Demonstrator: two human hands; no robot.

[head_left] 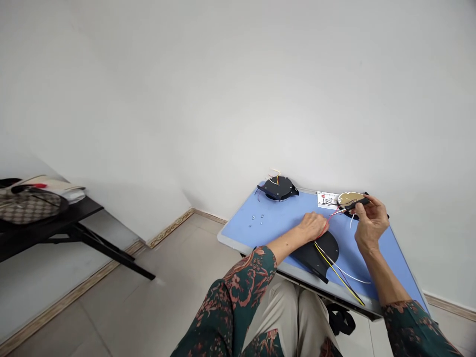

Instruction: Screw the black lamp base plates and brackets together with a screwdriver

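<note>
My left hand is closed above a rounded black plate near the table's front edge. Its fingertips are hidden, so what they grip cannot be made out. A red wire runs past those fingers. Yellow and white wires trail from the plate toward the front right. Raised at the right, my right hand pinches a small dark elongated part, with red and white wires leading left from it. Behind that part is a round gold-coloured disc on a black base, partly covered by the hand.
Another round black unit with wires stands at the back of the blue table. Several small shiny pieces lie at the left, and a printed card at the back. A patterned bag rests on a black bench.
</note>
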